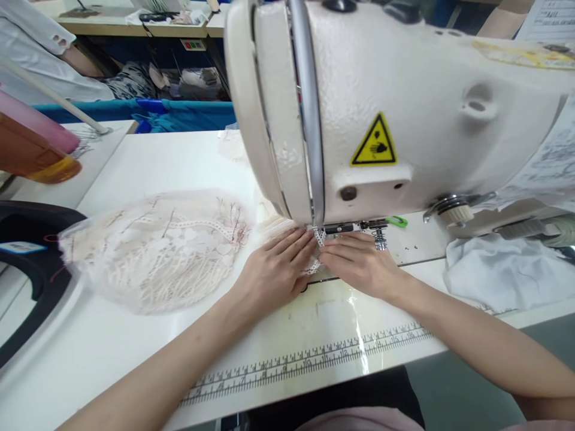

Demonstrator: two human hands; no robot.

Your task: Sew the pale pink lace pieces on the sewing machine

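Note:
A narrow strip of white lace (318,251) lies under the head of a cream sewing machine (395,102), just in front of its presser foot (339,228). My left hand (274,269) rests flat on the lace with its fingers stretched out and close together, pressing it to the table. My right hand (357,263) lies flat on the other side, fingers pointing left and touching the same strip. The fingertips of both hands meet at the lace. A heap of pale lace pieces in a clear bag (153,248) sits to the left of my left hand.
A measuring tape (309,362) is stuck along the front of the white table (112,341). A black tray (31,263) sits at the left edge, white cloth (498,269) at the right. Another person's white sleeve (40,42) shows at the far left.

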